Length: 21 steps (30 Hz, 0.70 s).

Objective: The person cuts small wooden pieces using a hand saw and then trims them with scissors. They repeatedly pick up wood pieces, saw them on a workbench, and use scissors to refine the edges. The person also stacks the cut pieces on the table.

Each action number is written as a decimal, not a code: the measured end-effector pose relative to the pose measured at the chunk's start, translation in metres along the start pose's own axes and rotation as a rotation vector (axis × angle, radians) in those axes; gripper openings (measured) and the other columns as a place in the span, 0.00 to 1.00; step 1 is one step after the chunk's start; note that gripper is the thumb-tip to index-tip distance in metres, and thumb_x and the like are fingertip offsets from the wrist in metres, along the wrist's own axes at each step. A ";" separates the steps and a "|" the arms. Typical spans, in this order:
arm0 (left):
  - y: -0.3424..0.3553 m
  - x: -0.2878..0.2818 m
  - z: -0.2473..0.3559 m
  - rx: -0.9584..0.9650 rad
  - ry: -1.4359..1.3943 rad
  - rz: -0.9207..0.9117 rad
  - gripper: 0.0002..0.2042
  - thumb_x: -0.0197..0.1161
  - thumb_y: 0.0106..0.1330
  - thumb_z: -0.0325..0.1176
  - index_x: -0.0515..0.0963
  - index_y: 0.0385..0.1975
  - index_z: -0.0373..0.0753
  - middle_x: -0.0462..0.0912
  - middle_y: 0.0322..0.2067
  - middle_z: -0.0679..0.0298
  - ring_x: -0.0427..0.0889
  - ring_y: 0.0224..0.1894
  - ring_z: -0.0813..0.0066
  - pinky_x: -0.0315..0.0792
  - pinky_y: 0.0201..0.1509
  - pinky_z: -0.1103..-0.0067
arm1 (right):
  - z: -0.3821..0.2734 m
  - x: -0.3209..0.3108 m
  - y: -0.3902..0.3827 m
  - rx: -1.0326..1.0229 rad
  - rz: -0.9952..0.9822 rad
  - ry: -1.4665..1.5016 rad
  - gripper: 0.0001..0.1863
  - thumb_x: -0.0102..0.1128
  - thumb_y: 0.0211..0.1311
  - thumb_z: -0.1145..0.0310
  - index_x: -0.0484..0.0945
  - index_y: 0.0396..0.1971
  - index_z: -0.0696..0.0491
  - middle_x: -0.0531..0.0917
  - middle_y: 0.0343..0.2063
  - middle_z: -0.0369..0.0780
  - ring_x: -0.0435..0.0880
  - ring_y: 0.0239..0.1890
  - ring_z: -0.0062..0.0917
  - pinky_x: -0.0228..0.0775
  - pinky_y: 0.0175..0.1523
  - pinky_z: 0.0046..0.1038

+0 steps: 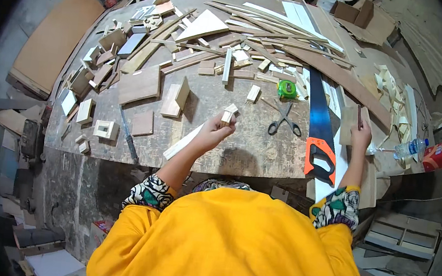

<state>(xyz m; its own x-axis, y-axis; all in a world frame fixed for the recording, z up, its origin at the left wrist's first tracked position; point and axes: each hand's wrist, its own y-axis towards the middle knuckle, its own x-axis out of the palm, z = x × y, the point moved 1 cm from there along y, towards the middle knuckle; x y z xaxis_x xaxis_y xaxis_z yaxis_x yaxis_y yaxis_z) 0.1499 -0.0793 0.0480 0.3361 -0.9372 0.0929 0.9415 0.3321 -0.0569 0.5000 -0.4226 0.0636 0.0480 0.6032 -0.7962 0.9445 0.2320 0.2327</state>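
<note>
Over the near middle of the workbench (pixel 261 164), my left hand (pixel 215 135) is closed on a small wooden block (pixel 227 118), which sticks up from the fingers and thumb. My right hand (pixel 361 136) is closed around a thin dark brown strip (pixel 359 116) at the bench's right side. Beside that strip is a pale flat piece (pixel 347 125); whether my fingers touch it, I cannot tell. Just left of my right hand lies a handsaw (pixel 322 108) with an orange handle. Open scissors (pixel 285 122) and a green tape measure (pixel 287 89) lie between my hands.
Wooden offcuts and long strips (pixel 275 33) pile up along the far side. Small assembled wooden pieces (pixel 105 129) and a dark-handled narrow tool (pixel 130 139) are at the left. A plastic bottle (pixel 411 147) and a red box (pixel 435 157) stand at the right edge.
</note>
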 end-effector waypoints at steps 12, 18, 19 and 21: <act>-0.021 0.008 -0.008 0.150 0.117 -0.030 0.12 0.53 0.58 0.28 0.72 0.42 0.36 0.72 0.27 0.70 0.68 0.28 0.86 0.64 0.33 0.84 | -0.183 0.083 -0.194 0.264 -0.919 1.606 0.24 0.50 0.62 0.76 0.64 0.60 0.58 0.74 0.53 0.39 0.73 0.54 0.23 0.61 0.60 0.24; -0.043 -0.001 -0.021 0.173 0.292 -0.037 0.14 0.56 0.64 0.33 0.75 0.45 0.31 0.80 0.42 0.60 0.77 0.43 0.76 0.71 0.47 0.76 | -0.234 0.097 -0.217 0.091 -0.896 1.320 0.27 0.48 0.65 0.70 0.58 0.64 0.58 0.72 0.56 0.40 0.70 0.58 0.24 0.58 0.62 0.24; -0.048 -0.002 -0.020 0.171 0.328 0.009 0.15 0.56 0.63 0.36 0.76 0.43 0.31 0.82 0.38 0.59 0.79 0.41 0.73 0.72 0.45 0.76 | -0.239 0.100 -0.220 0.000 -0.851 1.240 0.29 0.48 0.66 0.67 0.56 0.65 0.58 0.70 0.58 0.42 0.68 0.60 0.25 0.57 0.63 0.25; -0.061 -0.002 -0.002 0.112 0.490 0.060 0.17 0.56 0.62 0.39 0.76 0.42 0.32 0.82 0.35 0.56 0.80 0.38 0.70 0.73 0.43 0.75 | -0.247 0.104 -0.226 -0.174 -0.755 1.081 0.32 0.49 0.67 0.62 0.52 0.67 0.58 0.66 0.61 0.45 0.64 0.63 0.28 0.55 0.64 0.28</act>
<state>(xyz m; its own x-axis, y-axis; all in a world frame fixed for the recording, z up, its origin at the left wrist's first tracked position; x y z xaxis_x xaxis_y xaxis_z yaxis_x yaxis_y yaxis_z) 0.0918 -0.0983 0.0493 0.3651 -0.8470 -0.3863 0.9265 0.3712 0.0618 0.2114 -0.2242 0.0663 -0.8235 0.5639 0.0618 0.5671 0.8211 0.0653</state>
